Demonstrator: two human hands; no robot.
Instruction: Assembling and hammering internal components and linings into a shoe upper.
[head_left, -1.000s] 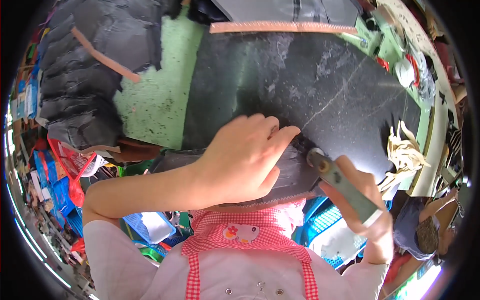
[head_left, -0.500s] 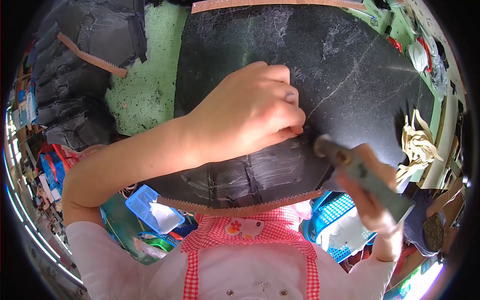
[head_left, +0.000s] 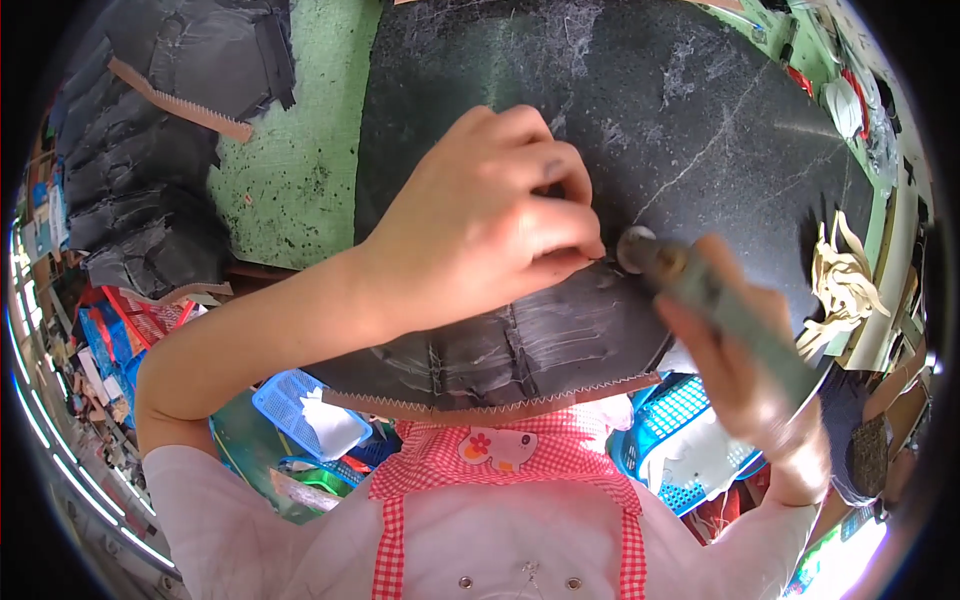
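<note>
Closest in, we look down on our red-and-white checked apron [head_left: 480,480] with its small cartoon patch. Just past it lies the dark grey leather piece with a tan pinked edge [head_left: 500,350], draped over the near rim of the tabletop, its zigzag border facing us.

Our left hand [head_left: 480,230] presses down on that leather, fingers [head_left: 560,215] bunched together and pinching a fold right at the working spot. Our right hand [head_left: 740,370] is wrapped firmly around a grey-green cylindrical hand tool [head_left: 720,305], fingers closed on the handle, its round pale tip [head_left: 635,248] touching the leather just beside the left fingertips.

How far along? Pale streaks and smears already cross the near part of the leather, so we judge that stretch has been worked; what remains under the hand we cannot tell.

Beyond the hands spreads the big black scuffed work mat [head_left: 700,130] on the green tabletop [head_left: 290,170]. Far left, a heap of dark leather pieces [head_left: 170,120] with a loose tan pinked strip [head_left: 180,100] across it. To the right, a bundle of cream strips [head_left: 845,275].

Packages: below the tabletop edge sit blue plastic mesh baskets [head_left: 300,410] holding white bags, another at lower right; on the far left, colourful packets, too blurred to make out.
</note>
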